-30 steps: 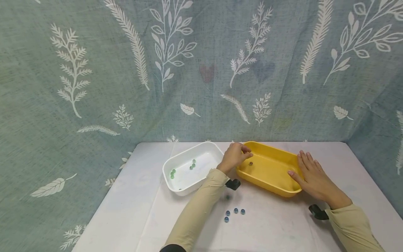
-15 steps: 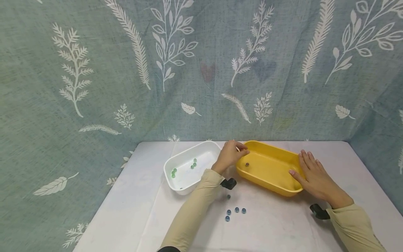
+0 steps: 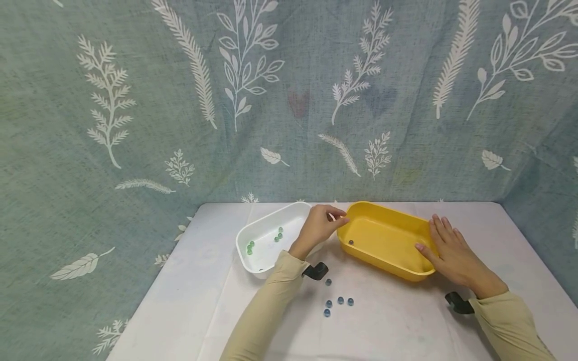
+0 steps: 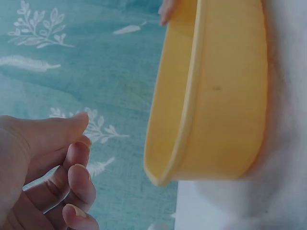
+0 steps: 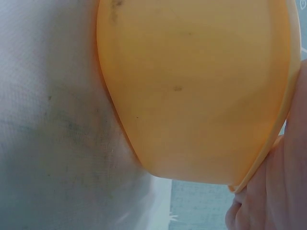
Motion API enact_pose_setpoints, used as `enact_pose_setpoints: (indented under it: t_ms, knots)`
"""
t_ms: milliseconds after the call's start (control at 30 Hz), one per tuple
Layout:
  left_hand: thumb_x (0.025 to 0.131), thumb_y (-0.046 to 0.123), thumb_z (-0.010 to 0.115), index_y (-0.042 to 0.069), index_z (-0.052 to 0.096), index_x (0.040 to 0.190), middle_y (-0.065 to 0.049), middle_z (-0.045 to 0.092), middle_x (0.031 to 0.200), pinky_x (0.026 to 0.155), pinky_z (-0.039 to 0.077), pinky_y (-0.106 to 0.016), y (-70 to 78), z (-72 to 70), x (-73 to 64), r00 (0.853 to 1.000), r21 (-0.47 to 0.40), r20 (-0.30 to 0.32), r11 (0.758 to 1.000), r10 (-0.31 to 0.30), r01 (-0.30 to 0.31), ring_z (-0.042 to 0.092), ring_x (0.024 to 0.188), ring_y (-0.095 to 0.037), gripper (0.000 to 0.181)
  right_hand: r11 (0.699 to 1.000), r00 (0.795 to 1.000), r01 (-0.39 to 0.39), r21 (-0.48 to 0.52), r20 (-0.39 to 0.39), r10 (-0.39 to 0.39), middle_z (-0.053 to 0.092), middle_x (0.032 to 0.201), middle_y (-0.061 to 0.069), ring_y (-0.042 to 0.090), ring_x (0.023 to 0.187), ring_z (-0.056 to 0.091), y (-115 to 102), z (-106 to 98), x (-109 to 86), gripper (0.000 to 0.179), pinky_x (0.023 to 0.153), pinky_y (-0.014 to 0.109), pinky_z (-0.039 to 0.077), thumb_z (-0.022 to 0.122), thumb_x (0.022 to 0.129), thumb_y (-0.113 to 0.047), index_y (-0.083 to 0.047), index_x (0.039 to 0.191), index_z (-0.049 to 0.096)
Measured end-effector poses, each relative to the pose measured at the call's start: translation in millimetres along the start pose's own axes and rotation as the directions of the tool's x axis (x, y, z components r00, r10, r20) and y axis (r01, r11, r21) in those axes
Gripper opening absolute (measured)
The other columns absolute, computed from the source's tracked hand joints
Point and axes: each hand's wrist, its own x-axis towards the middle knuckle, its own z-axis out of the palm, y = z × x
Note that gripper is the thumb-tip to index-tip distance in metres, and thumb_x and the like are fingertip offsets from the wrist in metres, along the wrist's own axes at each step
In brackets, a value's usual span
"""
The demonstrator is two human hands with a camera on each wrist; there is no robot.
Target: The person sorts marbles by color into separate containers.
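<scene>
In the head view my left hand [image 3: 316, 228] hovers between the two trays, just off the left end of the yellow tray [image 3: 388, 243]. Its fingers are loosely bent, the thumb close to the index finger, and nothing shows between them in the left wrist view. A single dark marble [image 3: 350, 242] lies inside the yellow tray near its left end. My right hand [image 3: 458, 258] rests on that tray's right end with fingers stretched along the rim. In the right wrist view its fingers [image 5: 276, 191] lie against the rim, partly out of frame.
Left of the yellow tray stands a white tray [image 3: 264, 258] holding several green marbles [image 3: 280, 235], partly covered by my left hand. Several blue marbles [image 3: 340, 300] lie loose on the white cloth in front, with a darker marble [image 3: 328, 282] behind them. A patterned curtain [image 3: 289, 100] hangs behind.
My left hand has drawn back leftward from over the yellow tray's rim. The marble inside has rolled left and toward the front. My right hand stays on the rim.
</scene>
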Motion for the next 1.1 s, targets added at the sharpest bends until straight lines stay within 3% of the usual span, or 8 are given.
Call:
enact_pose_setpoints:
  t_ms: [567,767,1100]
  knots:
    - [0.091,0.027,0.079,0.01,0.083,0.103,-0.003,0.072,0.086,0.061,0.044,-0.016,-16.3,-6.8,-60.7,0.999,-0.075,0.036,0.997,-0.033,0.035,0.056,0.074,-0.007,0.021,1.0,1.0,0.001,-0.001,0.003,-0.001,-0.007,0.168,0.035,0.053,0.157,-0.008,2,-1,2.1,0.094,0.126,0.068,-0.005,0.037,0.108,-0.057,0.015,0.159,0.003]
    - [0.091,0.026,0.08,0.004,0.082,0.105,-0.005,0.074,0.086,0.061,0.044,-0.015,-29.2,-5.6,-76.3,0.998,-0.108,0.057,0.994,-0.021,0.028,0.057,0.072,-0.007,0.026,1.0,1.0,-0.001,0.002,0.005,0.001,-0.008,0.168,0.035,0.052,0.157,-0.009,3,-1,1.6,0.094,0.126,0.068,-0.006,0.036,0.108,-0.057,0.014,0.159,0.002]
    - [0.09,0.024,0.081,0.006,0.082,0.103,-0.002,0.072,0.082,0.059,0.043,-0.015,-43.0,-3.9,-98.9,0.996,-0.09,0.085,0.995,-0.038,0.045,0.056,0.07,-0.005,0.022,1.0,1.0,0.0,0.016,-0.002,0.0,-0.007,0.169,0.034,0.051,0.158,-0.009,1,1,0.4,0.094,0.126,0.068,-0.005,0.038,0.108,-0.056,0.014,0.159,0.004]
